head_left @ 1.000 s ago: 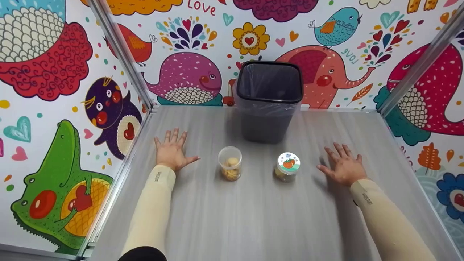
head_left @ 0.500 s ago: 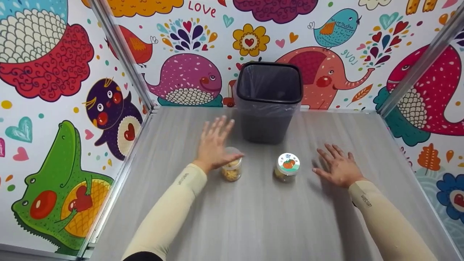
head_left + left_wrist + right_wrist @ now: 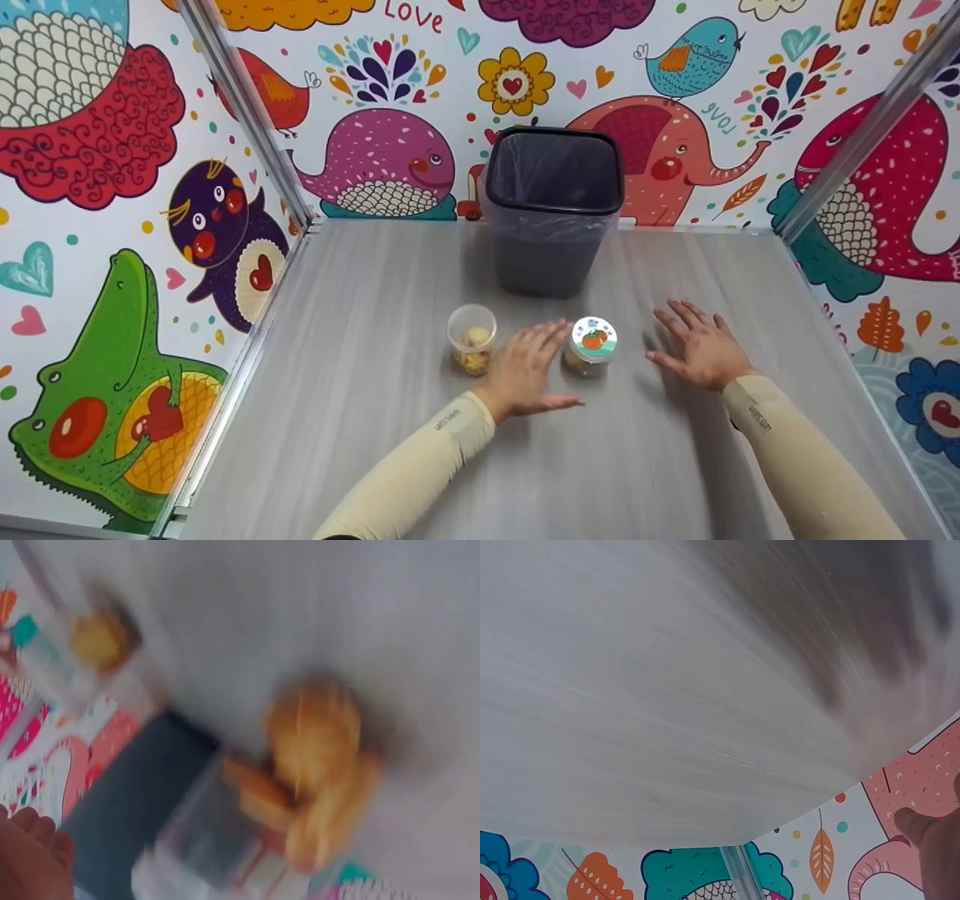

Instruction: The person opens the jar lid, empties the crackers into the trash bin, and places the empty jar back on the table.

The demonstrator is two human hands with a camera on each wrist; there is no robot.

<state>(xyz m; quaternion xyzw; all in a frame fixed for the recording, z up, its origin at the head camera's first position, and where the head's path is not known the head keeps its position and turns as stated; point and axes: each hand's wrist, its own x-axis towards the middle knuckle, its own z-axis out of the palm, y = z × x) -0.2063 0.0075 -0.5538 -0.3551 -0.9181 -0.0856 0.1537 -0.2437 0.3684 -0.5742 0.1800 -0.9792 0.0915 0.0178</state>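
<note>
Head view: my left hand (image 3: 525,369) lies low over the grey table (image 3: 375,420), between the open jar (image 3: 472,339) and the lidded jar (image 3: 591,346). Its fingers are straight and spread and it has hold of nothing; the fingertips reach close beside the lidded jar, though I cannot tell whether they touch it. My right hand (image 3: 699,346) rests flat on the table just right of the lidded jar, fingers spread, gripping nothing and apart from the jar. The open jar stands upright without a lid, with yellowish snack pieces inside. The lidded jar stands upright under a white lid printed with an orange fruit picture. The dark bin (image 3: 553,202), lined with a clear bag, stands behind both jars against the cartoon-patterned back wall (image 3: 405,90). Left wrist view: heavily blurred; the open jar (image 3: 300,787) and its yellow contents fill the centre, with the bin (image 3: 135,817) beside it. Right wrist view: only the table (image 3: 667,690) surface and wall edge show.
</note>
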